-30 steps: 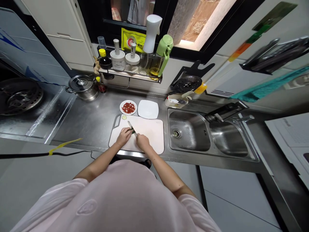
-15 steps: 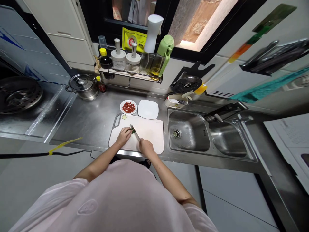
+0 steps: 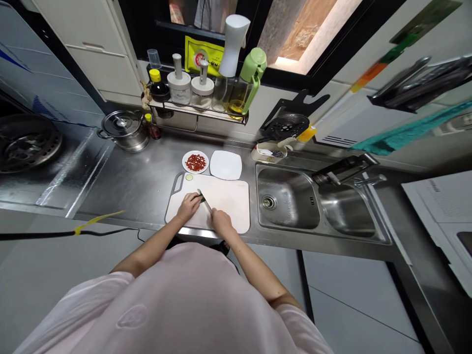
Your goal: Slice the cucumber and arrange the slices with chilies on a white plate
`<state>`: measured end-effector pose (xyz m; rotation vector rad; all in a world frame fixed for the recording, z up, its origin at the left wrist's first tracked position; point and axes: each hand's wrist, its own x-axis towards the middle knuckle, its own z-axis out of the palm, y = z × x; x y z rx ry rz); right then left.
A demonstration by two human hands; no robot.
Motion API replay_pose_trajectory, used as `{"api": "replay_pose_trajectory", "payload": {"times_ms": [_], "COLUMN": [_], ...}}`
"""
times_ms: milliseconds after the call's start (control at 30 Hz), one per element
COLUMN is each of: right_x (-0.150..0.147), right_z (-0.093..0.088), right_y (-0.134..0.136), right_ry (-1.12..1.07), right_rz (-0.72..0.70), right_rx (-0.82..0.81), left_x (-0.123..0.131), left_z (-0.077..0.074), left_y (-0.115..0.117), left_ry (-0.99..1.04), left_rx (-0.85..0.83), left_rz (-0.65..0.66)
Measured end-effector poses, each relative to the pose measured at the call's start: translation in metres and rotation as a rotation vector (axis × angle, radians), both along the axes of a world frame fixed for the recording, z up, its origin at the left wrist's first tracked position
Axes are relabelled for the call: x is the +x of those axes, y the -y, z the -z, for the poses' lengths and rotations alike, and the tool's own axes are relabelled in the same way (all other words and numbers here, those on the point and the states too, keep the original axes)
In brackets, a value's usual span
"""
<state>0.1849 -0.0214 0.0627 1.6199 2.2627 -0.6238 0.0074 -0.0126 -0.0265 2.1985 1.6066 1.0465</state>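
A white cutting board (image 3: 230,204) lies on the steel counter in front of me. My left hand (image 3: 188,206) rests curled on the board, fingers pressed on a small green vegetable (image 3: 202,198). My right hand (image 3: 221,220) is closed round the handle of a knife (image 3: 205,200), whose blade angles up-left against the green piece. A pale round slice (image 3: 189,177) lies at the board's far left corner.
Behind the board stand a small plate of chopped red chilli (image 3: 195,162) and a white square plate (image 3: 225,165). A double sink (image 3: 317,206) is to the right, a lidded steel pot (image 3: 121,129) at the back left, and a rack of bottles (image 3: 201,93) above.
My right hand drew the knife back toward me and then slid slightly forward again. My left hand stays on the green vegetable.
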Motion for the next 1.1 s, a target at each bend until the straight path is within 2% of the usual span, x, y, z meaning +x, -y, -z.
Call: {"api": "replay_pose_trajectory", "payload": {"times_ms": [367,767,1100], "right_x": [-0.019,0.007,-0.004], "right_z": [0.002,0.004,0.008], "right_y": [-0.015,0.011,-0.002], "right_ry": [-0.023,0.006,-0.01], "right_rz": [-0.005,0.016,0.001], "right_rx": [0.044,0.006,-0.007], "left_x": [0.0,0.0,0.0], "left_z": [0.0,0.0,0.004], "left_y": [0.0,0.0,-0.001], "left_ry": [-0.002,-0.005,0.005], "left_rx": [0.005,0.007,0.006], "left_rz": [-0.006,-0.004,-0.01]}}
